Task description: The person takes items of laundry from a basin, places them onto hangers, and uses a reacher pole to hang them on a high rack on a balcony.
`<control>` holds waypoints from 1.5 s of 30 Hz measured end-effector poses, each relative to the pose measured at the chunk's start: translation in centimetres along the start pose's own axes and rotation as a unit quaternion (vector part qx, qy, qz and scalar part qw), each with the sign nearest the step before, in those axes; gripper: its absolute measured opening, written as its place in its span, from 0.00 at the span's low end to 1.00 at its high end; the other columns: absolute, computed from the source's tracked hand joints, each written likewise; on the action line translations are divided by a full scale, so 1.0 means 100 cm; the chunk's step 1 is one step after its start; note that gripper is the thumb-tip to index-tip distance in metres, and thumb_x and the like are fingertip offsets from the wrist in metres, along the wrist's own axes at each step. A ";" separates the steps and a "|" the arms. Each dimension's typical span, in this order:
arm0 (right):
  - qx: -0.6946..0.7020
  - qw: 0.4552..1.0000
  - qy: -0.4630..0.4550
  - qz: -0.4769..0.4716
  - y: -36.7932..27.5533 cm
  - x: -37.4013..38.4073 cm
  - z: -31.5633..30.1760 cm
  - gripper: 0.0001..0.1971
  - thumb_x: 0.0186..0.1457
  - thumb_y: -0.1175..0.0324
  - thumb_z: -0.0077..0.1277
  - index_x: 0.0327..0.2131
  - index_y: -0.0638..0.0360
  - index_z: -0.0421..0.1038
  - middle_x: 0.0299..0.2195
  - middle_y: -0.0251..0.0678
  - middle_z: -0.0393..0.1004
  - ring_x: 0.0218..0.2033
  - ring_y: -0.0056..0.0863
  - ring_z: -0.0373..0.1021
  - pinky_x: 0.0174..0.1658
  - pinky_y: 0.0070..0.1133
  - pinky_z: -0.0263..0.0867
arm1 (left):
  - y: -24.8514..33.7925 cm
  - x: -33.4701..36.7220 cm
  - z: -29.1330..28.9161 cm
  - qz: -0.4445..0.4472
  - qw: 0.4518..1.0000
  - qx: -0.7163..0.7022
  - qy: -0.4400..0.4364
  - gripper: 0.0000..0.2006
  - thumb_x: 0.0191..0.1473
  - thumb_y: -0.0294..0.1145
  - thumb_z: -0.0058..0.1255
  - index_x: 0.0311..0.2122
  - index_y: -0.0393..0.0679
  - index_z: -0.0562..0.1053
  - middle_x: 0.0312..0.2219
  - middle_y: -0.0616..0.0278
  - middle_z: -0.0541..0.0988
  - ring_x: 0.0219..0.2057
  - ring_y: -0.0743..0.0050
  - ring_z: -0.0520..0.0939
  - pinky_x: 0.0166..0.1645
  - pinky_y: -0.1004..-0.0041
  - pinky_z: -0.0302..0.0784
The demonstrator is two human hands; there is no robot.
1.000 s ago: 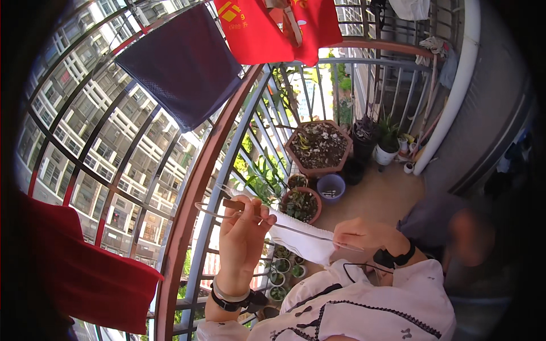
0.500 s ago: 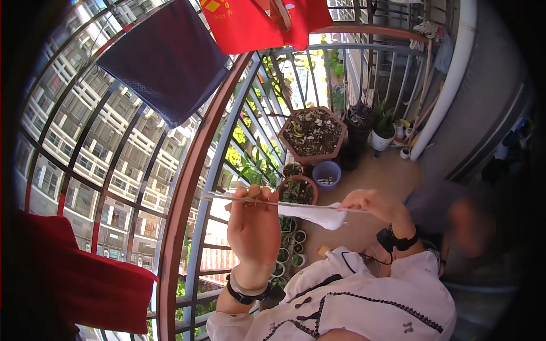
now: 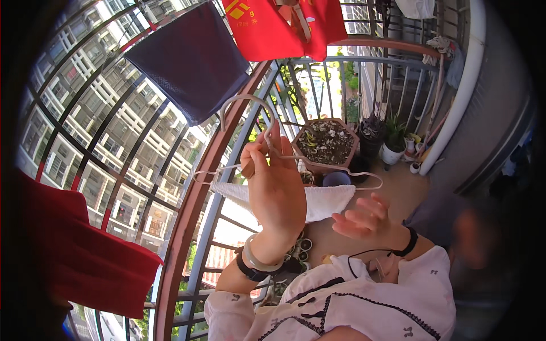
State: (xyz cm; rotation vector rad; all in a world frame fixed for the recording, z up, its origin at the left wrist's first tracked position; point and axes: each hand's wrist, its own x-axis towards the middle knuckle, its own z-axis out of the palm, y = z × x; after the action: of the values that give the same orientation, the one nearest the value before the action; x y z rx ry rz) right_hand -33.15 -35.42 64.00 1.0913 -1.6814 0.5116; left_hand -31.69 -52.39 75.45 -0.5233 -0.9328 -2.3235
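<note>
My left hand (image 3: 277, 193) is raised and closed round the neck of a pale clothes hanger (image 3: 250, 98), just under its hook. A small brown piece (image 3: 248, 169), too hidden to name, shows between its fingers. Over the hanger's lower bar hangs a white cloth (image 3: 333, 203), partly hidden behind my left hand and wrist. My right hand (image 3: 364, 219) is apart from the hanger, just below its right end, fingers spread and holding nothing.
A dark blue cloth (image 3: 190, 62) and a red bag (image 3: 284, 31) hang above; dark red fabric (image 3: 91, 250) hangs at left. A brown railing (image 3: 190, 210) curves beside me. Beyond stand a hexagonal planter (image 3: 325, 142) and a white plant pot (image 3: 392, 153). Another person (image 3: 435, 219) is at the right.
The hanger has been lifted and turned upright, its hook now showing. My left hand has moved up to its neck. My right hand has let go of the hanger's end and opened.
</note>
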 end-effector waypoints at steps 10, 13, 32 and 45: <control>-0.037 0.998 -0.023 0.042 0.049 0.054 0.035 0.30 0.31 0.75 0.57 0.46 0.55 0.66 0.48 0.36 0.61 0.42 0.35 0.61 0.43 0.31 0.57 | 0.045 0.006 0.012 -0.020 0.999 -0.043 0.000 0.12 0.63 0.38 0.29 0.38 0.51 0.69 0.45 0.70 0.72 0.58 0.70 0.61 0.62 0.57 0.49; 0.000 1.000 0.021 -0.024 0.056 0.094 0.042 0.37 0.23 0.73 0.59 0.48 0.53 0.67 0.37 0.32 0.64 0.32 0.30 0.65 0.32 0.26 0.63 | 0.070 0.019 0.011 -0.030 0.996 -0.065 0.059 0.12 0.63 0.38 0.31 0.38 0.52 0.70 0.43 0.68 0.73 0.57 0.68 0.62 0.61 0.55 0.50; 0.287 0.947 0.029 -0.140 0.125 0.518 0.148 0.40 0.31 0.70 0.53 0.56 0.50 0.60 0.48 0.34 0.67 0.39 0.23 0.66 0.42 0.21 0.64 | 0.219 -0.079 -0.065 0.141 0.963 0.219 0.073 0.14 0.63 0.40 0.28 0.42 0.43 0.64 0.44 0.50 0.70 0.43 0.51 0.75 0.49 0.56 0.68; 0.247 0.958 -0.019 -0.143 0.070 0.640 0.132 0.36 0.31 0.62 0.52 0.52 0.57 0.66 0.45 0.42 0.72 0.40 0.28 0.71 0.45 0.26 0.68 | 0.229 -0.177 -0.099 0.260 0.918 0.113 0.277 0.13 0.61 0.41 0.35 0.40 0.47 0.70 0.38 0.61 0.75 0.40 0.68 0.72 0.42 0.67 0.66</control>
State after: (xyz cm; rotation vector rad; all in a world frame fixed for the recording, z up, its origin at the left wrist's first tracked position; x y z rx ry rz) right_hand -50.20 -68.60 118.05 1.6857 -1.4240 0.7469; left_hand -5.09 -66.58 70.45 0.0071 -0.6670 -1.7060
